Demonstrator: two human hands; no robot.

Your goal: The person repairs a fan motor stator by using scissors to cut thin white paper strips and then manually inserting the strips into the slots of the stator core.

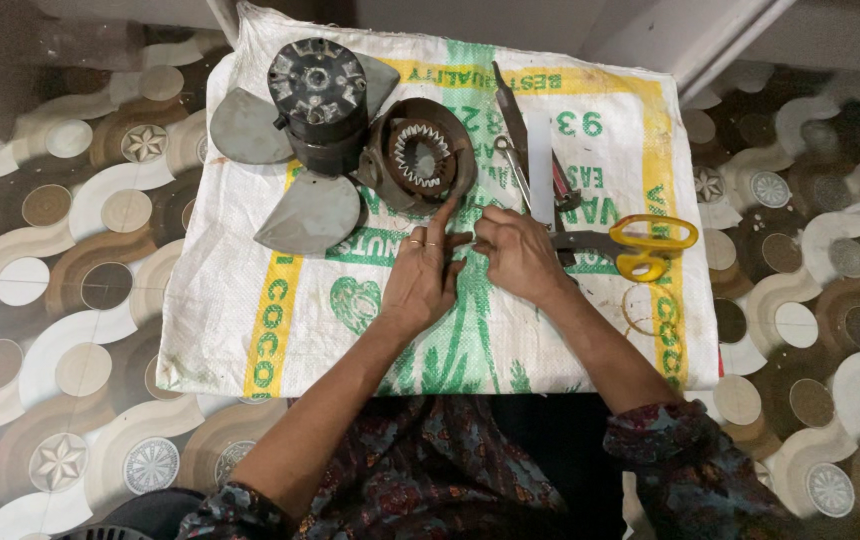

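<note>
- Two hands: left hand and right hand pinch a small dark part between fingertips; it looks light and rigid.
- Just beyond the hands: the stator ring, likely heavy; best gripped by its rim.

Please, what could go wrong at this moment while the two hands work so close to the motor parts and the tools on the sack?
1. The left hand reaches a finger to the rim of the toothed stator ring; its metal edge might scrape or cut.
2. The right hand works right beside the yellow-handled scissors and the pliers, so it could knock or catch on them.
3. Whatever small part the hands pinch is hidden; if dropped, it might be lost on the patterned floor.
</note>
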